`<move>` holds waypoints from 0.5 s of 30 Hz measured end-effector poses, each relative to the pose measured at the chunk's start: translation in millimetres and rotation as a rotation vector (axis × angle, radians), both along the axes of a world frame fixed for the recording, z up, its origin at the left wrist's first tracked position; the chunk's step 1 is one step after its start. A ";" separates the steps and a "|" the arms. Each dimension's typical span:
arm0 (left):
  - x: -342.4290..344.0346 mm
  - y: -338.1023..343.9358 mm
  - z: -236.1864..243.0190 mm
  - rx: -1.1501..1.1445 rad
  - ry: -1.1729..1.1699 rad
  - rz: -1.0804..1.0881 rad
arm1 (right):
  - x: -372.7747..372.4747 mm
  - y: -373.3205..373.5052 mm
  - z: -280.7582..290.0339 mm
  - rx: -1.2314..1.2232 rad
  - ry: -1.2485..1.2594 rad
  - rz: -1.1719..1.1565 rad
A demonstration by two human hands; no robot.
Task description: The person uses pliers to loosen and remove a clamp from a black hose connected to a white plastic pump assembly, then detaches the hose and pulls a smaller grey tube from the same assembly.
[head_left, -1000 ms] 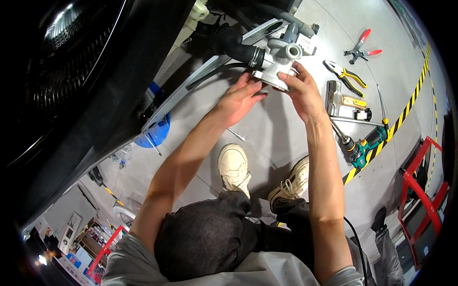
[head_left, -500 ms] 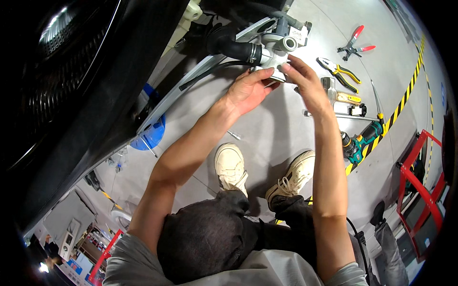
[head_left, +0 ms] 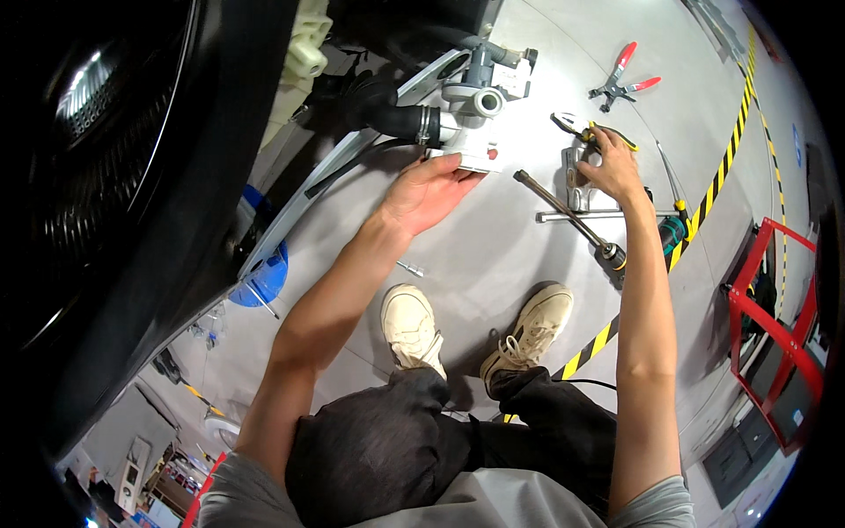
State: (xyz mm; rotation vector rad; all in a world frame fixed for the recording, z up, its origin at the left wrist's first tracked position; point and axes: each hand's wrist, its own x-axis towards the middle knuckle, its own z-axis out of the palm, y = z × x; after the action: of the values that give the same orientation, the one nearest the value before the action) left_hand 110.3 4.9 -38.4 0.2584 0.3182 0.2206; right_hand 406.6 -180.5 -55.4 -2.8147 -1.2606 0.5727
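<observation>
My left hand (head_left: 429, 195) is closed on the lower edge of a white plastic pump housing (head_left: 475, 141), thumb on top and fingers beneath. A black rubber hose (head_left: 387, 119) joins the housing's left side under a metal clamp, and a red spot shows near its lower rim. Over the tools on the floor, my right hand (head_left: 616, 167) has its thumb and fingers apart. Its fingertips are by the handles of yellow-and-black pliers (head_left: 576, 128), its thumb by a hammer (head_left: 577, 180). Whether it touches either is unclear. A long screwdriver (head_left: 568, 216) lies below that hand.
Red-handled pliers (head_left: 623, 81) lie farther off. A metal bar (head_left: 572, 216) crosses under the screwdriver, near a partly hidden green drill (head_left: 673, 233). A large dark appliance (head_left: 132, 194) fills the left, with a blue object (head_left: 268, 277) beneath it. A red frame (head_left: 766, 308) stands right.
My right hand has left the pump housing and moved right, over the tools. The screwdriver now shows on the floor. My left hand stays on the housing. The whole view has shifted slightly.
</observation>
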 end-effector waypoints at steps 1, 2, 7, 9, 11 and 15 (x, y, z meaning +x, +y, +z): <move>0.4 -0.5 -0.6 -0.012 0.002 0.003 | 2.6 -3.7 0.1 -0.019 0.004 0.032; 0.3 0.1 -1.1 -0.024 0.004 0.005 | 7.3 -3.4 -1.0 -0.055 0.035 0.021; -3.7 2.8 4.6 -0.043 0.020 0.013 | 12.8 -14.5 0.0 -0.090 -0.098 0.035; -4.0 1.2 6.4 -0.019 0.007 -0.002 | 20.1 -18.2 -2.5 -0.088 -0.116 0.071; -4.2 1.9 5.6 -0.025 -0.041 -0.017 | 30.2 -21.0 -8.4 -0.051 -0.158 0.131; -3.0 4.6 -1.1 -0.013 -0.002 -0.011 | 42.9 -8.9 -7.3 -0.148 -0.158 0.220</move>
State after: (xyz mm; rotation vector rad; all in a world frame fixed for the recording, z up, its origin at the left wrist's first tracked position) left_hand 107.2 9.5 -39.6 0.2467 0.3161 0.2082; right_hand 449.5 -189.4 -62.6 -2.9103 -1.6366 0.4740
